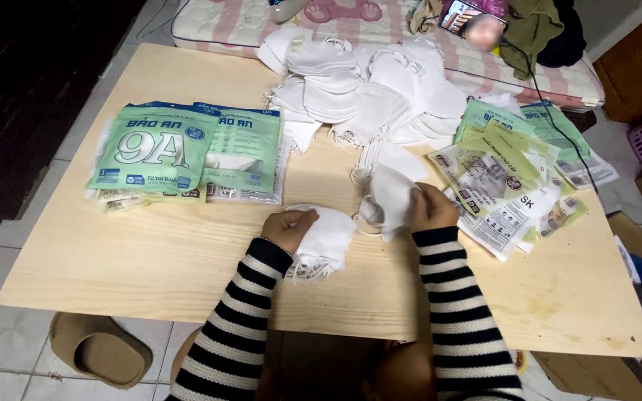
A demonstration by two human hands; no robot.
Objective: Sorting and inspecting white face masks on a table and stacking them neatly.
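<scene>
While both striped sleeves come up from the bottom of the frame, the left hand [289, 229] sits at centre, pressed down on a small stack of white masks [326, 241] lying flat on the pale wooden surface [150, 260]. Grip there is narrow, fingers curled over the stack's left edge, thumb on top; ear loops spill out at the stack's lower edge. Right hand [432, 206] is just right of centre, grip pinched shut on a single white mask [388, 199], lifted and tilted. That mask lies directly left of the right hand, its long axis running roughly up-down in the frame, folded edge pointing toward upper left, one loop dangling at its lower left. Stack sits lower left of the held mask, near but apart; stack's long axis runs left-right. Left hand is the nearer one to the stack, right hand nearer to the loose pile of masks [365, 89] at upper centre. Green packets [154, 148] lie at left, well apart from both hands. Opened wrappers [499, 178] are fanned out at right, just beside the right hand. A slipper [98, 349] is on the floor, lower left.
</scene>
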